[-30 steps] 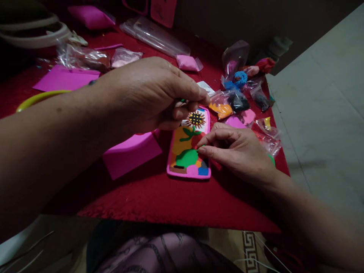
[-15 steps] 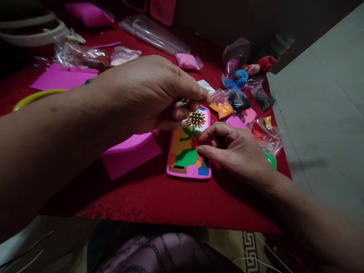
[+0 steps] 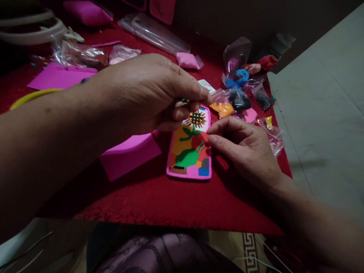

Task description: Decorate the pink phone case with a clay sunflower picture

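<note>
Pink-rimmed panel (image 3: 190, 148): at eleven o'clock, the left hand (image 3: 156, 93) curls round a green bit (image 3: 183, 100); at three, the right hand (image 3: 246, 148) narrows its fingertips, contents unclear.

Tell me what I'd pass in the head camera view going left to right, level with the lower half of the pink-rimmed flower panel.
Bare left forearm, bright pink flat sheet, pink-rimmed rectangular panel with clay-like colour patches, bare right hand, pale tiled floor.

Head-worn view, forward and down
</note>
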The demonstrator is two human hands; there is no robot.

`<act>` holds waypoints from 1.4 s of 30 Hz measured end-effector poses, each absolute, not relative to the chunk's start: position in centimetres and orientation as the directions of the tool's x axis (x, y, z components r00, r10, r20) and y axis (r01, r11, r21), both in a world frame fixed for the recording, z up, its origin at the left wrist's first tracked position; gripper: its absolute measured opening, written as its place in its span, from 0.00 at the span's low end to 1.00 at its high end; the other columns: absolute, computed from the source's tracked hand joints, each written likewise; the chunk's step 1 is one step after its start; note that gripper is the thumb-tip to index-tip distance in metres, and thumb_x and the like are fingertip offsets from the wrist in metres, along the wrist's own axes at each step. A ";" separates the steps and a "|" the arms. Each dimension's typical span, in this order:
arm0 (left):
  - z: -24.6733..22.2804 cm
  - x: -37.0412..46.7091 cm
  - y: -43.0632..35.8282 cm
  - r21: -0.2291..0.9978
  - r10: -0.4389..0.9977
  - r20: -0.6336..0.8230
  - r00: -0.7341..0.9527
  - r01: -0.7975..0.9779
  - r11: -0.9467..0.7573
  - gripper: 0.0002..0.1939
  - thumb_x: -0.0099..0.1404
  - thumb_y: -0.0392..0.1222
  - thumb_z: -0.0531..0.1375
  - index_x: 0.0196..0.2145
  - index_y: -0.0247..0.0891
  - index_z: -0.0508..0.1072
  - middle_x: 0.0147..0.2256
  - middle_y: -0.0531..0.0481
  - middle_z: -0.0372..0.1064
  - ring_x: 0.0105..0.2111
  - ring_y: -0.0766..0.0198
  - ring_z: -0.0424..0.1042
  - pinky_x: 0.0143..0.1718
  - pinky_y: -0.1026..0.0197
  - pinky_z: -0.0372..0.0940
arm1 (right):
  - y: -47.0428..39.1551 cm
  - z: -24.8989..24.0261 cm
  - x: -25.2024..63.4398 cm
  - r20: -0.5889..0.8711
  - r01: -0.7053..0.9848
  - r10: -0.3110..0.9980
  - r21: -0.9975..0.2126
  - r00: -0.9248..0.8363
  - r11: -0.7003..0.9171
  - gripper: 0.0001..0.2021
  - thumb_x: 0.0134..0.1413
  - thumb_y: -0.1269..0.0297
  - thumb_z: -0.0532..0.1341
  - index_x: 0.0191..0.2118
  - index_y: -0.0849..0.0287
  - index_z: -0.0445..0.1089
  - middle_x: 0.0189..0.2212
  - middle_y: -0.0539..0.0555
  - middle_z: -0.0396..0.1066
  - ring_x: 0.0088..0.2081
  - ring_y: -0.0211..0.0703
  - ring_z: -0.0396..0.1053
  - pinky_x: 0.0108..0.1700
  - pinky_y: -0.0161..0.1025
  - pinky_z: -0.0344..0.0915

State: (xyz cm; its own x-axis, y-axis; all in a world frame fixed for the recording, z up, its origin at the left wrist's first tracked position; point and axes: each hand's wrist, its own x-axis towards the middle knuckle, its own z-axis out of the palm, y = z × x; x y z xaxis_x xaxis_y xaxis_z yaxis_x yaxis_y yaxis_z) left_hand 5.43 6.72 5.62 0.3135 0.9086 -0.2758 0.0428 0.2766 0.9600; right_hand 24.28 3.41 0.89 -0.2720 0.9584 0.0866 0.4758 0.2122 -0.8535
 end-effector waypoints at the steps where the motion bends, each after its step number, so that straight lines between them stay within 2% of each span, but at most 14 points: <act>1: 5.6 5.4 6.7 0.962 0.909 -0.271 0.318 0.047 0.271 0.22 0.66 0.25 0.56 0.16 0.35 0.60 0.13 0.59 0.51 0.12 0.79 0.52 0.14 0.77 0.50 | 3.2 1.0 24.4 0.146 0.502 0.952 -0.822 -0.270 0.269 0.02 0.55 0.71 0.64 0.32 0.58 0.72 0.28 0.50 0.73 0.30 0.38 0.69 0.32 0.38 0.65; 3: 5.6 5.3 6.7 0.966 0.911 -0.256 0.324 0.055 0.252 0.22 0.66 0.26 0.57 0.16 0.35 0.59 0.12 0.60 0.51 0.11 0.78 0.51 0.13 0.76 0.49 | 2.8 1.1 24.6 0.265 0.555 0.909 -0.725 -0.322 0.408 0.05 0.55 0.73 0.64 0.31 0.57 0.74 0.27 0.51 0.73 0.30 0.39 0.68 0.32 0.38 0.65; 6: 5.5 5.2 6.6 0.971 0.918 -0.238 0.318 0.087 0.222 0.20 0.68 0.28 0.48 0.17 0.33 0.57 0.14 0.62 0.49 0.12 0.84 0.53 0.19 0.79 0.50 | 2.2 1.1 24.7 0.357 0.578 0.828 -0.595 -0.433 0.558 0.07 0.56 0.73 0.63 0.32 0.56 0.77 0.25 0.52 0.71 0.28 0.40 0.67 0.29 0.40 0.63; 7: 5.5 5.2 6.6 0.971 0.917 -0.236 0.322 0.100 0.215 0.20 0.68 0.28 0.44 0.18 0.32 0.57 0.16 0.62 0.48 0.13 0.86 0.55 0.22 0.79 0.51 | 2.1 1.0 24.7 0.364 0.577 0.813 -0.576 -0.454 0.580 0.07 0.56 0.73 0.63 0.33 0.55 0.78 0.25 0.52 0.71 0.28 0.40 0.67 0.29 0.40 0.64; 8: 5.5 5.3 6.6 0.974 0.924 -0.224 0.311 0.095 0.205 0.16 0.65 0.29 0.49 0.19 0.33 0.57 0.16 0.63 0.49 0.13 0.85 0.54 0.21 0.80 0.51 | 2.0 0.9 24.6 0.366 0.577 0.805 -0.564 -0.466 0.590 0.08 0.56 0.73 0.63 0.34 0.55 0.79 0.25 0.52 0.71 0.27 0.40 0.68 0.29 0.40 0.64; 9: 5.5 5.3 6.6 0.974 0.924 -0.227 0.308 0.100 0.205 0.15 0.65 0.30 0.49 0.20 0.33 0.58 0.17 0.64 0.49 0.13 0.86 0.55 0.22 0.80 0.51 | 2.0 0.8 24.6 0.363 0.582 0.804 -0.557 -0.471 0.593 0.08 0.57 0.73 0.63 0.35 0.54 0.79 0.26 0.53 0.72 0.27 0.40 0.68 0.29 0.40 0.65; 13: 5.7 5.6 7.0 0.953 0.913 -0.290 0.288 0.176 0.247 0.21 0.63 0.29 0.31 0.21 0.27 0.57 0.19 0.64 0.46 0.17 0.91 0.57 0.28 0.74 0.52 | 2.2 0.4 24.7 0.359 0.597 0.798 -0.531 -0.485 0.601 0.08 0.57 0.74 0.63 0.36 0.56 0.80 0.26 0.53 0.70 0.28 0.40 0.69 0.29 0.39 0.64; 17: 5.8 5.4 7.2 0.965 0.906 -0.258 0.336 0.133 0.225 0.17 0.66 0.29 0.51 0.19 0.32 0.58 0.14 0.64 0.51 0.14 0.85 0.55 0.22 0.77 0.52 | 2.4 0.2 24.8 0.364 0.577 0.790 -0.543 -0.493 0.610 0.08 0.57 0.75 0.63 0.37 0.59 0.80 0.25 0.52 0.68 0.28 0.39 0.68 0.28 0.38 0.63; 21: 5.3 5.1 7.2 0.970 0.895 -0.244 0.374 0.099 0.223 0.21 0.67 0.25 0.48 0.17 0.34 0.58 0.13 0.62 0.50 0.13 0.83 0.53 0.20 0.78 0.52 | 2.4 0.2 24.9 0.375 0.591 0.806 -0.548 -0.459 0.592 0.09 0.58 0.75 0.62 0.39 0.58 0.79 0.26 0.52 0.70 0.28 0.38 0.67 0.30 0.38 0.64; 25: 4.8 5.0 7.3 0.972 0.903 -0.227 0.365 0.029 0.232 0.18 0.67 0.29 0.58 0.20 0.35 0.62 0.15 0.59 0.54 0.14 0.77 0.55 0.16 0.74 0.53 | 2.4 0.3 24.9 0.375 0.604 0.803 -0.529 -0.463 0.596 0.10 0.58 0.77 0.61 0.39 0.59 0.79 0.27 0.52 0.71 0.29 0.38 0.68 0.30 0.37 0.64; 28: 4.7 4.9 7.5 0.969 0.896 -0.231 0.378 0.002 0.249 0.17 0.67 0.28 0.58 0.21 0.34 0.64 0.14 0.60 0.55 0.13 0.79 0.55 0.17 0.76 0.53 | 2.5 0.2 24.9 0.372 0.605 0.798 -0.520 -0.475 0.603 0.11 0.57 0.79 0.60 0.38 0.61 0.79 0.27 0.52 0.71 0.29 0.38 0.68 0.30 0.36 0.64; 34: 4.4 4.8 7.8 0.980 0.918 -0.170 0.359 -0.036 0.196 0.20 0.67 0.26 0.55 0.18 0.34 0.61 0.13 0.59 0.54 0.12 0.80 0.55 0.17 0.77 0.52 | 2.7 -0.3 25.1 0.391 0.594 0.773 -0.495 -0.499 0.634 0.11 0.55 0.80 0.60 0.38 0.65 0.79 0.26 0.53 0.70 0.28 0.37 0.68 0.29 0.35 0.64; 37: 4.2 4.8 7.8 0.979 0.912 -0.166 0.374 -0.047 0.197 0.17 0.66 0.26 0.57 0.19 0.33 0.62 0.13 0.59 0.54 0.13 0.80 0.55 0.18 0.76 0.54 | 2.6 -0.3 25.1 0.403 0.590 0.780 -0.510 -0.478 0.626 0.11 0.55 0.80 0.60 0.38 0.64 0.79 0.26 0.52 0.70 0.28 0.36 0.67 0.29 0.35 0.63; 42: 4.5 4.9 7.7 0.980 0.923 -0.182 0.338 -0.018 0.200 0.18 0.69 0.27 0.51 0.21 0.30 0.63 0.15 0.60 0.54 0.15 0.83 0.57 0.22 0.76 0.53 | 2.2 0.3 25.0 0.472 0.568 0.763 -0.511 -0.442 0.645 0.13 0.57 0.80 0.58 0.40 0.60 0.78 0.26 0.51 0.71 0.27 0.36 0.66 0.30 0.36 0.63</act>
State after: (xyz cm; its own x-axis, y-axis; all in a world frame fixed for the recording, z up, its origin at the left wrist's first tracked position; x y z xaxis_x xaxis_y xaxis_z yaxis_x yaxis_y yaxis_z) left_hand 4.93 7.68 4.49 0.3376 0.9235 -0.1823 -0.0179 0.1999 0.9797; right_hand 25.05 2.20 0.35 -0.4418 0.7629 0.4721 0.5678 0.6452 -0.5112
